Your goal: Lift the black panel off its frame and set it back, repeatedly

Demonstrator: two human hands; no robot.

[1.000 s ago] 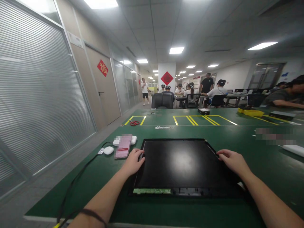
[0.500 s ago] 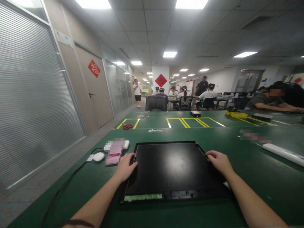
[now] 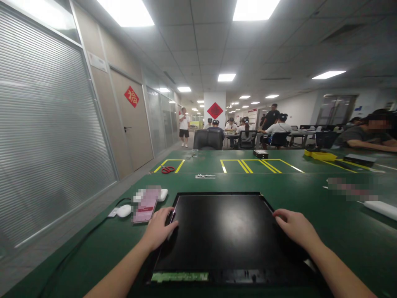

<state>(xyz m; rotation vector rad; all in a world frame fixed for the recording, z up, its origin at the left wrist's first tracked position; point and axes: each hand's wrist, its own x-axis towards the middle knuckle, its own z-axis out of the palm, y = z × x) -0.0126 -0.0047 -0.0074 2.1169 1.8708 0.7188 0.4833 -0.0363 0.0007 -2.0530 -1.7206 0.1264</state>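
Observation:
A black flat display panel (image 3: 223,236) lies on the green table in front of me, its glossy face up. A green circuit strip (image 3: 180,276) shows along its near edge. My left hand (image 3: 160,227) grips the panel's left edge, thumb over the face and fingers at the outer side. At the opposite edge, my right hand (image 3: 294,227) holds the frame near its upper right part, the fingertips partly hidden behind the thumb side.
Left of the panel lie a pink phone (image 3: 147,207) and a white round device (image 3: 124,211) with a dark cable. Red-handled scissors (image 3: 168,169), a yellow tray (image 3: 321,155) and a white bar (image 3: 381,210) lie farther out. People sit beyond the table.
My view has tilted up a little, so the panel and both hands appear lower in the picture. Both hands keep to the panel's side edges.

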